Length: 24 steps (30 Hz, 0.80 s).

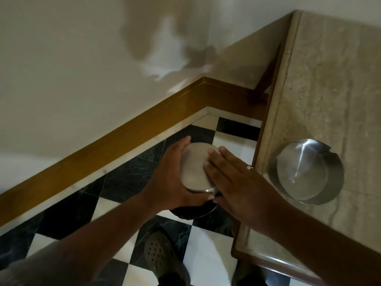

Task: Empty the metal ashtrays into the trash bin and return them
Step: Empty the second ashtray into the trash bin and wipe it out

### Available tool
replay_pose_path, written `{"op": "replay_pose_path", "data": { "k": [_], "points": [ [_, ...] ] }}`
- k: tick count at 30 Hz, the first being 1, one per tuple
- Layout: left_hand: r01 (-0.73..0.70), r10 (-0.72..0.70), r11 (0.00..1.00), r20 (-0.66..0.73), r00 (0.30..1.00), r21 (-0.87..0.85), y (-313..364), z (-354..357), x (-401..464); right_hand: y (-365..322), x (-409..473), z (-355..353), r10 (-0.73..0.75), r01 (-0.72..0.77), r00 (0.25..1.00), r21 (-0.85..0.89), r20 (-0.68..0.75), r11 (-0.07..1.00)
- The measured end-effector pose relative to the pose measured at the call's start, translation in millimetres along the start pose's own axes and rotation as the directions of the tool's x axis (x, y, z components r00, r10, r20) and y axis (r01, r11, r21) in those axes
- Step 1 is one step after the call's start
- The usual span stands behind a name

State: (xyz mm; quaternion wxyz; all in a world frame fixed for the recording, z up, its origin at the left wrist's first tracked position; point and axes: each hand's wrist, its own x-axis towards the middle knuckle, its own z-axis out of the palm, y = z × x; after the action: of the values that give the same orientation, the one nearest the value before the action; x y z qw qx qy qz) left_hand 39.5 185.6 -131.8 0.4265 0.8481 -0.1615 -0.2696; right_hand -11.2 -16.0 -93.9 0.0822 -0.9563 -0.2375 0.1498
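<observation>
My left hand grips a round metal ashtray turned upside down, its flat bottom facing up. My right hand lies flat with its fingers on that bottom. Directly beneath the ashtray a dark round trash bin shows only part of its rim; the rest is hidden by my hands. A second metal ashtray with notches in its rim stands upright on the marble table top at the right, close to the table's left edge.
The floor is black and white checked tile. A cream wall with a brown wooden skirting board runs behind the bin into a corner. My foot in a dark perforated clog stands just below the bin.
</observation>
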Motion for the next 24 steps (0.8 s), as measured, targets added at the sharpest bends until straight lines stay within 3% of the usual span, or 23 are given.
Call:
{"op": "replay_pose_path", "data": {
  "k": [3, 4, 6, 7, 9, 12, 20, 22, 24],
  "points": [
    [0.209, -0.214, 0.958, -0.008, 0.977, -0.195, 8, -9, 7, -1, 10, -4, 0.102, -0.096, 0.994, 0.156, -0.033, 0.983],
    [0.295, -0.306, 0.89, 0.023, 0.952, -0.349, 10, -12, 6, -3, 14, -7, 0.145, -0.124, 0.987, 0.24, -0.071, 0.963],
    [0.437, -0.47, 0.643, 0.126, 0.873, -0.629, 13, -20, 3, -6, 22, -13, 0.298, -0.253, 0.954, 0.44, -0.035, 0.861],
    [0.469, -0.523, 0.539, 0.158, 0.837, -0.699, 14, -24, 1, -6, 26, -13, 0.382, -0.329, 0.924, 0.513, 0.003, 0.793],
    [0.486, -0.6, 0.433, 0.16, 0.784, -0.759, 17, -33, -6, -6, 32, -7, 0.527, -0.485, 0.843, 0.573, 0.105, 0.66],
    [0.557, -0.668, 0.455, 0.148, 0.73, -0.694, 27, -38, -22, -10, 34, 1, 0.627, -0.595, 0.754, 0.608, 0.196, 0.526],
    [0.582, -0.688, 0.429, 0.167, 0.706, -0.691, 93, -46, -52, -27, -7, -40, 0.693, -0.599, 0.684, 0.719, 0.229, 0.353],
    [0.58, -0.671, 0.454, 0.168, 0.722, -0.676, 117, -45, -52, -23, -20, -52, 0.709, -0.587, 0.674, 0.732, 0.206, 0.346],
    [0.613, -0.701, 0.445, 0.173, 0.692, -0.653, 146, -36, -51, -17, -44, -70, 0.729, -0.605, 0.654, 0.72, 0.205, 0.341]
  ]
}}
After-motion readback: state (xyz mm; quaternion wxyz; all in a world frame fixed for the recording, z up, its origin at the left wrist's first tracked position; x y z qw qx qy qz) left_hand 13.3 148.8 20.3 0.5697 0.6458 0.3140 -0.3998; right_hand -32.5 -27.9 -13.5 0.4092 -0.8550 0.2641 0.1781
